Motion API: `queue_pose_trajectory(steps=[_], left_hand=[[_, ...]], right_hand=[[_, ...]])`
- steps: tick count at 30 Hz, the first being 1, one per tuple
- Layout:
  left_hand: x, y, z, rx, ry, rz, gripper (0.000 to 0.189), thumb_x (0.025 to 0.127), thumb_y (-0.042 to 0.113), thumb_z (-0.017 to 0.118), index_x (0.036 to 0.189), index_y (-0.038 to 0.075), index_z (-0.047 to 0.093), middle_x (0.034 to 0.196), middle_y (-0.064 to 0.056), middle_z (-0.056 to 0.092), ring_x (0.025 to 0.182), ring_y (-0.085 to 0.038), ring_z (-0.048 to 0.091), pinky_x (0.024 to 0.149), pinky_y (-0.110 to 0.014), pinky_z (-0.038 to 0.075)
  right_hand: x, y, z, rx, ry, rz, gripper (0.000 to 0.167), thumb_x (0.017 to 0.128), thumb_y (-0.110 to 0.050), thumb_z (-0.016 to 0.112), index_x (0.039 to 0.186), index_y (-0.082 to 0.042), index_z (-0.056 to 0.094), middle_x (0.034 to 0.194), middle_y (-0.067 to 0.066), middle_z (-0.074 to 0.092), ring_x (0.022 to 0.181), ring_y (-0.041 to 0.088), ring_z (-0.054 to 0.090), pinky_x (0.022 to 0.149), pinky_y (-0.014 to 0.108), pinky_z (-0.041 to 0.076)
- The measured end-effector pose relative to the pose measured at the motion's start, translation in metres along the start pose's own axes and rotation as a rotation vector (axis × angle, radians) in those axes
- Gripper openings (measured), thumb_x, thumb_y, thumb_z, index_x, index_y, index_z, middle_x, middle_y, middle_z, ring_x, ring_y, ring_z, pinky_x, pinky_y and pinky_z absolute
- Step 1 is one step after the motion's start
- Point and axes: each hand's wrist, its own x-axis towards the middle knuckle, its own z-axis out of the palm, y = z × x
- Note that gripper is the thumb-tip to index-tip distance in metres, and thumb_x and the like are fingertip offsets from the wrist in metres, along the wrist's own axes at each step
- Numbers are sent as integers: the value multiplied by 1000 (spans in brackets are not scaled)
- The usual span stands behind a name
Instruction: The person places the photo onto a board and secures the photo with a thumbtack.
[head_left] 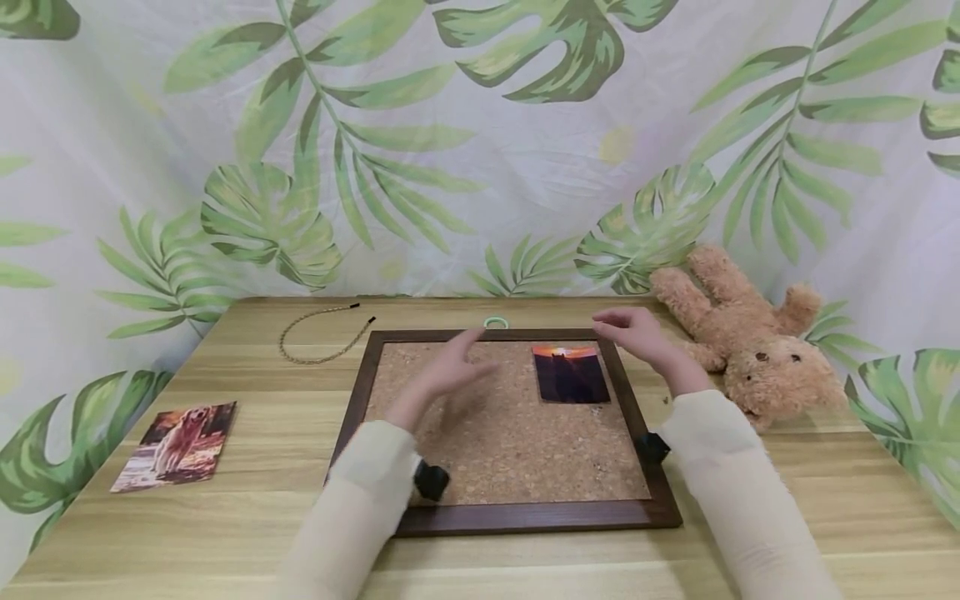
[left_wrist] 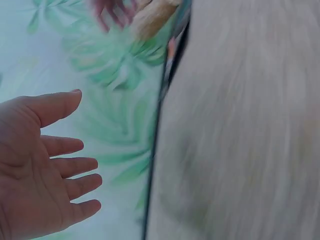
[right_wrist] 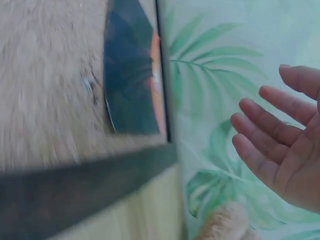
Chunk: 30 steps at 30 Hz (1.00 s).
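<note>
A dark-framed cork board [head_left: 517,454] lies on the wooden table. My left hand [head_left: 453,367] hovers above its left half, fingers spread and nothing held; the left wrist view shows the same bare palm [left_wrist: 35,170]. Over the board's far right corner is my right hand [head_left: 633,329], also holding nothing, its fingers loosely extended in the right wrist view [right_wrist: 280,135]. A sunset photo [head_left: 572,375] with a dark silhouette lies on the cork near the upper right corner. Small shiny bits [head_left: 597,410], too small to identify, sit just below the photo.
A dog photo [head_left: 180,446] lies at the table's left. Behind the board are a braided cord headband [head_left: 315,358] and a pale green ring [head_left: 496,320]. A teddy bear [head_left: 772,358] lies at the right, near the leaf-patterned curtain [head_left: 525,167].
</note>
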Motion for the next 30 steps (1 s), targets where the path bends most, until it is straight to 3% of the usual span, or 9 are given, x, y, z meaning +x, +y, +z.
queue_pose_trajectory(steps=[4, 10, 17, 23, 30], left_hand=[[-29, -16, -38, 39, 70, -8, 67, 85, 33, 54, 136, 4, 22, 137, -16, 24, 123, -31, 23, 96, -45, 21], [-73, -54, -85, 69, 196, -27, 65, 87, 28, 52, 135, -2, 21, 135, -23, 24, 122, -38, 20, 94, -50, 19], [-127, -101, -129, 124, 331, -136, 71, 87, 34, 50, 135, -6, 16, 132, -30, 22, 118, -47, 19, 89, -58, 17], [-170, -142, -151, 177, 382, -335, 78, 87, 42, 45, 135, -8, 7, 129, -38, 14, 111, -55, 17, 81, -62, 22], [-205, -176, -165, 149, 432, -464, 77, 87, 35, 45, 132, -13, 4, 121, -44, 18, 107, -57, 21, 78, -60, 27]], right_hand=[[-20, 1, -14, 0, 58, -26, 43, 87, -26, 52, 119, 1, 48, 117, 20, 48, 104, 31, 46, 84, 45, 36], [-46, 17, -27, 20, 103, -34, 47, 85, -31, 54, 120, 0, 48, 115, 20, 50, 100, 27, 48, 82, 44, 38], [-66, 51, -36, 58, 158, 7, 47, 86, -30, 52, 119, 3, 47, 116, 21, 48, 90, 2, 50, 83, 45, 37], [-76, 76, -40, 39, 164, 52, 47, 87, -28, 51, 119, 6, 46, 116, 24, 47, 88, 0, 47, 84, 44, 36], [-80, 98, -38, -33, 87, 106, 40, 87, -18, 53, 115, 10, 48, 109, 25, 52, 84, 11, 53, 68, 35, 45]])
